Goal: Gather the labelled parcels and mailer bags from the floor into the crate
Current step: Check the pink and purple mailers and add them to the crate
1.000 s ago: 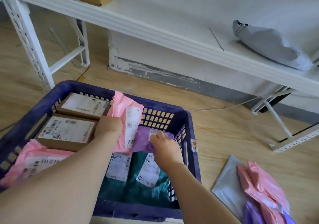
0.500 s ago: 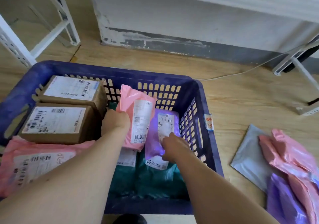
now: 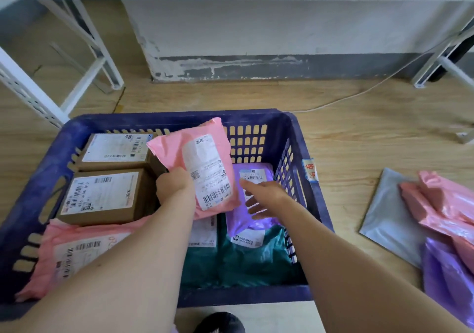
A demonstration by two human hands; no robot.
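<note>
Fingers of the right hand (image 3: pixel 264 199) spread loose over the purple plastic mailer bag (image 3: pixel 252 204), right of centre; the left hand (image 3: pixel 175 186) clamps the upright pink labelled mailer bag (image 3: pixel 197 163) inside the blue slotted plastic crate (image 3: pixel 302 179).

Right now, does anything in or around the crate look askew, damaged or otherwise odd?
Nothing looks damaged or spilled. The pink mailer is tilted only because the left hand holds it above the blue crate. The right hand rests open on the purple mailer. Several mailer bags remain on the floor.
</note>
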